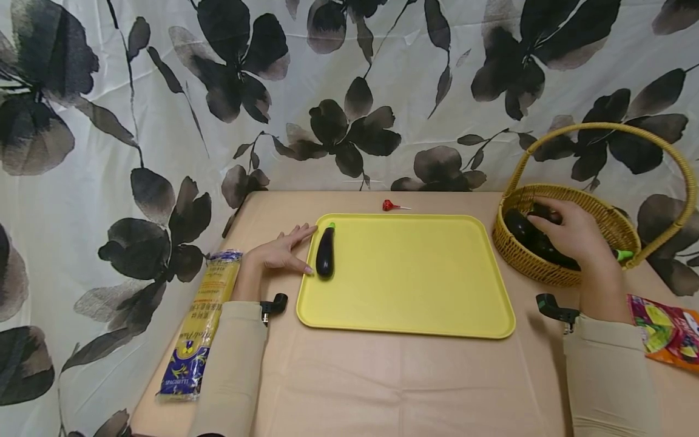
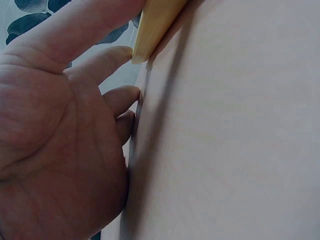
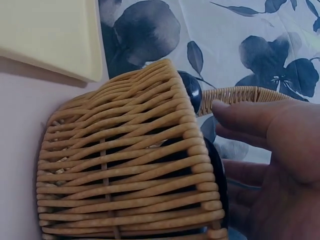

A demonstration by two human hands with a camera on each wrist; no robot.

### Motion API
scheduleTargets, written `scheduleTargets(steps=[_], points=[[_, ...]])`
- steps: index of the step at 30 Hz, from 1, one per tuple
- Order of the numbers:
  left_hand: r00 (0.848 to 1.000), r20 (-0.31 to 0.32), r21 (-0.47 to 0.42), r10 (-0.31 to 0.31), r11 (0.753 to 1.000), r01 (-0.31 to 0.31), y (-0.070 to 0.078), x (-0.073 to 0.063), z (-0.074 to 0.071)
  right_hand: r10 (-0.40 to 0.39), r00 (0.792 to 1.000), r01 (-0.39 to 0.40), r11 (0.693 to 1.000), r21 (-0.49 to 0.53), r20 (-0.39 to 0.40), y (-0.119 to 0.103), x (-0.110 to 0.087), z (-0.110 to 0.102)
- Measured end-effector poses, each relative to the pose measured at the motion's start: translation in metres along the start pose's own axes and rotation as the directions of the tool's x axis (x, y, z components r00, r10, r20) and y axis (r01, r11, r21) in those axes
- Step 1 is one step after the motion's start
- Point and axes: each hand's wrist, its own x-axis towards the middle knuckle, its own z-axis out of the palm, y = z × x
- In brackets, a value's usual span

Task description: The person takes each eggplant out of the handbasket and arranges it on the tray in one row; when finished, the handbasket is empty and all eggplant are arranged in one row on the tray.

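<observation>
My left hand rests at the left edge of the yellow tray, fingers spread and extended; in the left wrist view its fingertips meet the tray's corner. One small dark purple eggplant lies lengthwise on the tray near that edge. My right hand is inside the wicker basket, thumb and forefinger on either side of an eggplant. More eggplants lie below it. In the right wrist view the basket wall hides most of them, and a dark end shows by the thumb.
A spaghetti packet lies left of the left forearm. A small red-handled pointed item lies behind the tray. A colourful packet is beside the right forearm. The basket's tall handle arches over the right hand. A floral curtain hangs behind.
</observation>
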Motion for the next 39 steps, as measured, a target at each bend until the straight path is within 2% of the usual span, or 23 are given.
scheduleTargets(steps=[7,21,32,39], points=[[1.0,0.004,-0.004,0.0,1.0,0.0,0.001,0.0,0.0,-0.012,1.0,0.013,0.993,-0.121,0.014,0.006,0.002,0.001],[1.0,0.0,0.025,0.025,0.999,-0.025,0.002,0.002,0.001,0.022,1.0,-0.02,0.982,-0.188,0.006,0.007,0.003,0.001],[1.0,-0.001,0.021,0.009,1.0,-0.009,0.002,0.001,0.002,0.068,0.995,-0.055,0.982,-0.178,0.069,0.013,0.005,0.004],[1.0,-0.005,0.012,0.016,1.0,-0.016,0.002,0.0,0.001,0.107,0.978,-0.074,0.98,-0.182,0.176,0.017,0.007,-0.001]])
